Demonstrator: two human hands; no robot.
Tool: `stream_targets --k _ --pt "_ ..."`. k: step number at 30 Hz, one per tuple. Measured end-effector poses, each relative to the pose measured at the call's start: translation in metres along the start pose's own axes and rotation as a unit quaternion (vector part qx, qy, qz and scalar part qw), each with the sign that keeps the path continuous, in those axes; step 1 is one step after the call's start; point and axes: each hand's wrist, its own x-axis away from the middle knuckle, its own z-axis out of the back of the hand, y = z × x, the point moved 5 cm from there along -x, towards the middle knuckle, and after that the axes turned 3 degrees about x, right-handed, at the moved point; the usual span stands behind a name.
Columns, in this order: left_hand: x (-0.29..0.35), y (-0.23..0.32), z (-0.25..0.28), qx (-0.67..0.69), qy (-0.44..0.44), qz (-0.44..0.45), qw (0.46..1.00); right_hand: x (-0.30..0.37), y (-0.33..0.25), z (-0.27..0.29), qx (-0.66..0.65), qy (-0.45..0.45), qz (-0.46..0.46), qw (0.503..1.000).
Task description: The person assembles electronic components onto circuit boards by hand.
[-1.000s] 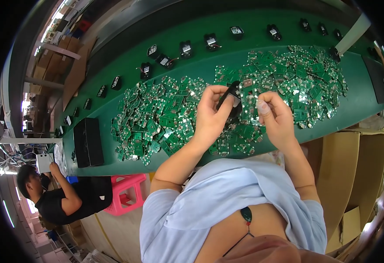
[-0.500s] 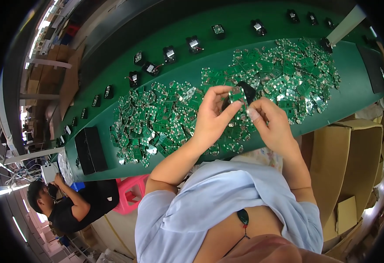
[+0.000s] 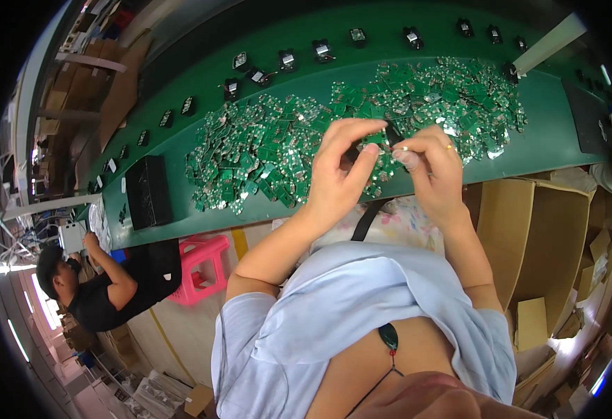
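Note:
Above the near edge of the green table, my left hand (image 3: 339, 167) grips a small black plastic housing (image 3: 394, 134) with a green circuit board set in it. Its thumb presses on the board's face and its fingers wrap round the far side. At the housing's right side is my right hand (image 3: 433, 167), thumb and index finger pinched close together. Whether something small sits between those fingertips is too fine to tell. Beneath and beyond both hands spreads a heap of loose green circuit boards (image 3: 264, 150).
Black housings (image 3: 322, 50), several with boards and wires, line the green strip behind the heap. A black box (image 3: 147, 192) stands at the table's left end, near a pink stool (image 3: 203, 269) and a seated person (image 3: 100, 286). Cardboard boxes (image 3: 529, 237) stand at my right.
The whole view has shifted with my head. My right hand's fingers have come up closer to the housing, and the housing has tilted, its board showing less.

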Motion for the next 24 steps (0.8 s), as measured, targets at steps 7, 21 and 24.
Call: stream_targets --k 7,21,24 --pt "0.017 0.065 -0.003 -0.185 0.037 -0.190 0.964 -0.022 -0.058 0.025 0.146 -0.104 0.135 0.974" --pt "0.044 0.053 0.022 0.073 0.159 0.092 0.980 -0.035 -0.062 -0.004 -0.068 -0.158 0.139 0.975" --pt "0.047 0.047 0.047 0.141 0.151 0.144 0.968 -0.042 -0.074 -0.029 -0.062 -0.138 0.180 0.972"
